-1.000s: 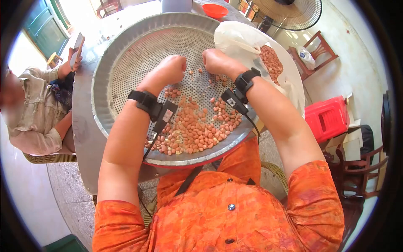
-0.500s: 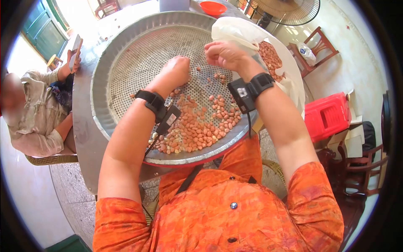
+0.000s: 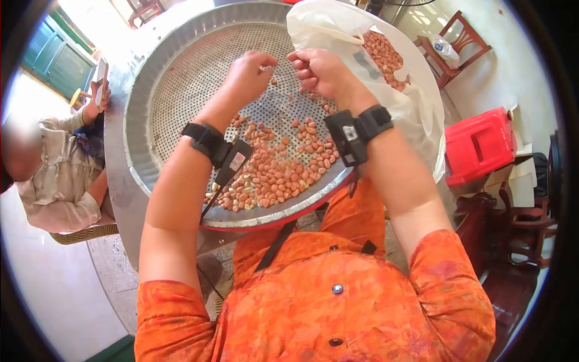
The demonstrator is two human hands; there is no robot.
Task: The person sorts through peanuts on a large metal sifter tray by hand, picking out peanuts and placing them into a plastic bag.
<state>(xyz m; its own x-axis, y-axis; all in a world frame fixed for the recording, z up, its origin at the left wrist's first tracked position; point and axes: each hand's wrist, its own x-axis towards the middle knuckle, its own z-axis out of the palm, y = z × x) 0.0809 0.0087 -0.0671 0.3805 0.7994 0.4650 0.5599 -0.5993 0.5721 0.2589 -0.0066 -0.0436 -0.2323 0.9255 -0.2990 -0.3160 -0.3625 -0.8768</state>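
A large round metal tray (image 3: pixel 140 120) with a perforated bottom holds many reddish-brown peanuts (image 3: pixel 280 181), heaped at its near side with some pale bits among them. Over the tray's middle is my left hand (image 3: pixel 250 75), thumb and forefinger apart and pointing right; nothing shows between them. My right hand (image 3: pixel 319 71) faces it a short way off, its fingers curled and the fingertips pinched on something too small to make out. A few loose peanuts lie below the right hand. Just right of that hand, a white plastic bag (image 3: pixel 325 27) lies open with more peanuts (image 3: pixel 383 54) in it.
At the left, a person (image 3: pixel 60 163) sits by the grey table (image 3: pixel 120 199) with a phone (image 3: pixel 101 73) in one hand. A red plastic container (image 3: pixel 480 146) stands at the right, below a wooden chair (image 3: pixel 452 48) that holds a plastic bag.
The view has shifted, and the tray sits higher in it. My left hand has gone from closed to thumb and forefinger apart. My right hand, loosely spread half a second ago, has curled and come nearer the left.
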